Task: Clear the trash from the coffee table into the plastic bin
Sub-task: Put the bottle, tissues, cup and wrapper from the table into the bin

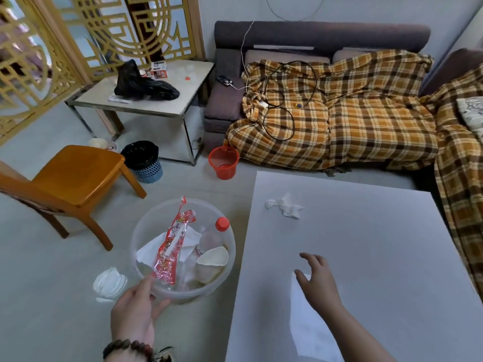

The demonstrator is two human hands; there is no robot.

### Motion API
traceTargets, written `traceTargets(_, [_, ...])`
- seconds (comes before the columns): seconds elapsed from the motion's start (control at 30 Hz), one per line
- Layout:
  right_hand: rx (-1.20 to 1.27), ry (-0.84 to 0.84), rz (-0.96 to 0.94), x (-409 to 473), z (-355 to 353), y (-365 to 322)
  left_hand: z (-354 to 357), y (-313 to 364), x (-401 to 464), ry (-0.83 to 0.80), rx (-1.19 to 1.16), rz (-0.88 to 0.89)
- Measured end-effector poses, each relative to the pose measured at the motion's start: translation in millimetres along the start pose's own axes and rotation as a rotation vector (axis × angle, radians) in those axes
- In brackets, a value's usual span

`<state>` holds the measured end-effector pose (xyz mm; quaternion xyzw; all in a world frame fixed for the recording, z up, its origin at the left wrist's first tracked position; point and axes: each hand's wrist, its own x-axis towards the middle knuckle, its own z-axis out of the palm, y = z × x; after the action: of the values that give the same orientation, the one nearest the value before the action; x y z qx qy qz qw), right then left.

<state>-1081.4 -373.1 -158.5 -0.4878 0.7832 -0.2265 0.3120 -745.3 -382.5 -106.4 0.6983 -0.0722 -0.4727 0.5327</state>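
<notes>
Trash already fills much of the round translucent plastic bin, which stands on the pale floor just left of the white rectangular coffee table. Inside it, in the head view, lie a long red-and-clear snack wrapper leaning up past the rim, a clear plastic bottle with a red cap, a crushed cream paper cup and white crumpled paper.

The left hand, with a dark beaded bracelet on its wrist, grasps the near rim of the bin, thumb over the edge beside the wrapper's lower end and fingers curled under the wall.

The right hand is over the near part of the table with fingers spread wide, holding nothing; its fingertips are at the top edge of a flat white sheet of paper, though contact cannot be told. Farther back on the table lies a crumpled white tissue, well apart from the hand.

On the floor just left of the bin sits a stack of flattened white paper items. Beyond are an orange wooden chair, a small red mesh basket and a sofa under an orange plaid blanket.
</notes>
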Motion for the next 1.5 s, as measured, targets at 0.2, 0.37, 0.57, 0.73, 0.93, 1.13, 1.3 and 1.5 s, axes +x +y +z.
traceTargets(0.2, [0.053,0.113,0.171,12.6,96.4,-67.6,-17.1,48.5,127.9,-0.143,0.185,0.002])
traceTargets(0.37, [0.086,0.144,0.257,27.1,133.5,-115.2,-8.8,81.9,191.1,-0.207,0.31,0.038])
traceTargets(0.57, [0.101,0.222,0.35,59.7,127.3,-121.4,56.1,97.6,219.5,-0.326,0.381,-0.007])
traceTargets(0.73, [0.106,0.245,0.431,100.2,116.9,-100.8,139.9,98.2,232.8,-0.404,0.432,-0.004])
traceTargets(0.93, [0.121,0.206,0.504,206.9,108.9,-50.5,261.5,85.1,245.1,-0.469,0.468,0.0])
traceTargets(1.13, [0.074,0.199,0.588,318.2,108.6,-0.3,372.9,77.5,254.2,-0.498,0.551,0.028])
traceTargets(1.3, [0.005,0.114,0.674,355.7,118.6,23.9,426.6,71.7,255.0,-0.561,0.632,0.016])
traceTargets(1.5, [0.158,0.235,0.754,353.4,114.5,24.1,452.3,75.4,257.6,-0.586,0.719,0.037])
